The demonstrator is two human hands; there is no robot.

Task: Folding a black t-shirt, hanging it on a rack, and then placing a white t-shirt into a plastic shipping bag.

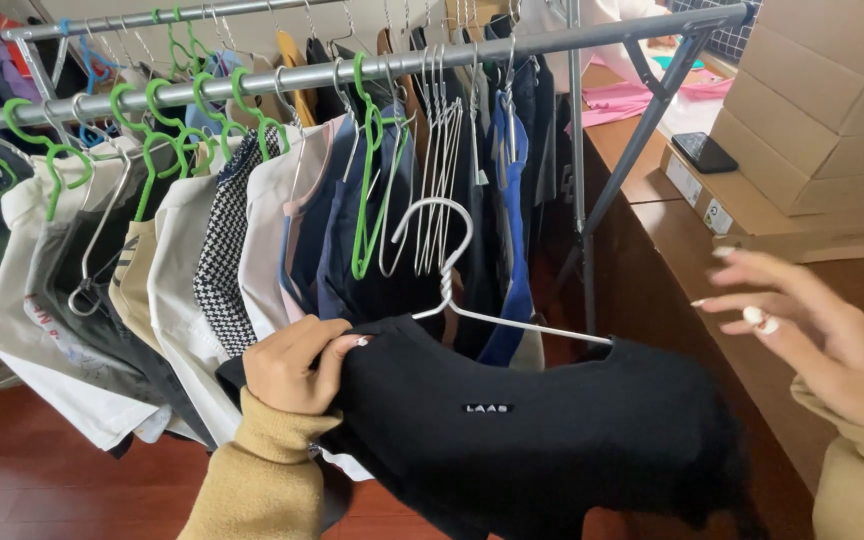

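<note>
rail (282, 75): runs from left edge to upper right of the frame
clothes (202, 250): hang under the rail, left half of the frame
empty hangers (432, 170): on the rail, upper centre
top (552, 430): lower centre, on a hanger (452, 270), in front of the clothes
left hand (297, 365): lower centre-left, on the top's left shoulder
right hand (812, 325): right edge, apart from the top
counter (852, 290): right, behind the right hand
boxes (812, 100): upper right, on the counter
phone (704, 152): just left of the boxes

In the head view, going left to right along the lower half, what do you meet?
White shirt → houndstooth garment → left hand → black garment on a white wire hanger → right hand.
</note>
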